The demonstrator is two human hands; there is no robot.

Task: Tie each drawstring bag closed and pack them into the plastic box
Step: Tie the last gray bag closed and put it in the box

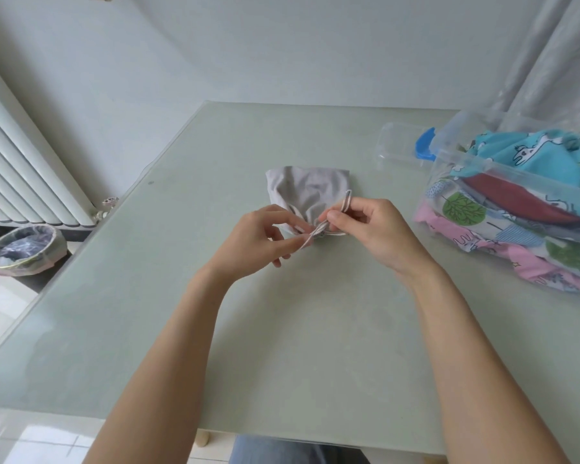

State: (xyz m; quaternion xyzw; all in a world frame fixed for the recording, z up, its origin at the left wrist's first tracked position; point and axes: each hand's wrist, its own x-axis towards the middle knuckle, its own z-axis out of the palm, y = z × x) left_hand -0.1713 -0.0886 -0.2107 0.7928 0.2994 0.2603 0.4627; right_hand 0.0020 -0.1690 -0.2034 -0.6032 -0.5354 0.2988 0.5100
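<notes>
A small grey drawstring bag (307,189) lies flat on the pale green table (215,329), its gathered mouth toward me. My left hand (255,239) pinches one end of the striped drawstring (315,231) at the mouth. A loop of the same string (346,204) is pinched by my right hand (372,229) and stands up between its fingers. At the right stands the clear plastic box (516,172), holding several printed bags in blue, red, pink and green.
The box's clear lid (399,149) with a blue clasp lies behind the box. A lined bin (24,249) stands on the floor at the left, below a white radiator (24,169). A curtain (556,61) hangs at the right.
</notes>
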